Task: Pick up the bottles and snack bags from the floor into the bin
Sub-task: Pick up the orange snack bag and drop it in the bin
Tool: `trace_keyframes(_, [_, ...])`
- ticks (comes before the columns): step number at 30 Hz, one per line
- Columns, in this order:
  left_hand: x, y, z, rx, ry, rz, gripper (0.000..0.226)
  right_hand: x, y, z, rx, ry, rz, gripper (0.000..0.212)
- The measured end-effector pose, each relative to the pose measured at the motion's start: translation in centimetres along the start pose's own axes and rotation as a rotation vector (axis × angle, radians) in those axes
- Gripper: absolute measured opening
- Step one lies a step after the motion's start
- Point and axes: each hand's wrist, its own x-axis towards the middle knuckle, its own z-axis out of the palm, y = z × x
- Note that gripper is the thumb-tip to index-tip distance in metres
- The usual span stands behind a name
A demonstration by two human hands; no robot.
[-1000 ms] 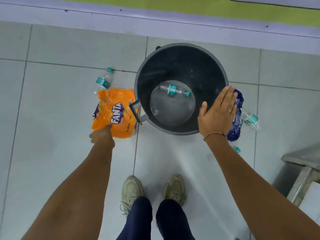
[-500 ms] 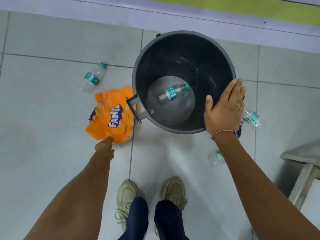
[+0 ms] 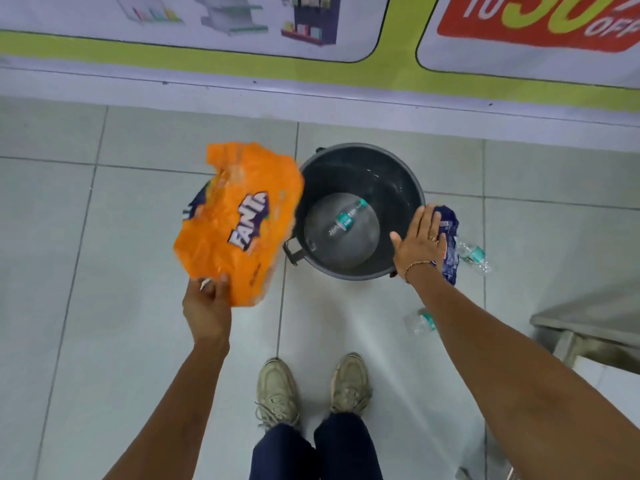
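Note:
My left hand [image 3: 207, 306] grips the lower corner of a crumpled orange Fanta bag [image 3: 239, 220], lifted off the floor just left of the dark grey bin [image 3: 408, 188]. One clear bottle with a teal label [image 3: 346, 218] lies on the bin's bottom. My right hand [image 3: 417, 242] rests flat, fingers spread, on the bin's right rim. Behind that hand a blue snack bag [image 3: 450, 247] lies on the floor, with a bottle [image 3: 472, 254] right of it. Another bottle [image 3: 420, 322] lies partly hidden under my right forearm.
A wall with a printed banner [image 3: 311, 36] runs along the far side behind the bin. A metal frame [image 3: 585, 327] stands at the right edge. My two feet in beige shoes [image 3: 311, 386] stand on the pale floor tiles in front of the bin.
My left hand has taken hold of the orange bag and raised it off the floor beside the bin. The view has pulled back and up. The bottle left of the bag is hidden now.

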Motion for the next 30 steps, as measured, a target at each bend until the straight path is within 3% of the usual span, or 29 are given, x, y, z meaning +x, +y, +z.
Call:
trace_keyframes(4, [0.8,3.8,4.3,0.182,-0.033,0.287,0.025,0.0,-0.2,0.0,0.026,-0.031,0.004,0.07])
trace_keyframes(8, [1.0,6.2,8.9,0.377,-0.207,0.461,0.029,0.3,0.2,0.5,0.029,-0.026,-0.012,0.07])
trace_keyframes(14, [1.1,6.9,13.6,0.649,-0.485,0.471,0.042,0.4,0.3,0.4,0.046,-0.012,-0.006,0.07])
trace_keyframes(22, [6.3,8.3,12.9,0.507,-0.267,0.566,0.036,-1.2,-1.0,1.4,0.204,0.032,0.099,0.069])
trace_keyframes(24, [9.5,8.6,11.9,0.669,-0.24,0.616,0.049,-1.4,-1.4,2.0,0.227,0.054,0.145,0.068])
trace_keyframes(30, [21.3,5.8,10.9,1.428,-0.415,0.835,0.074,-0.6,-3.6,3.7,0.244,0.213,0.279,0.065])
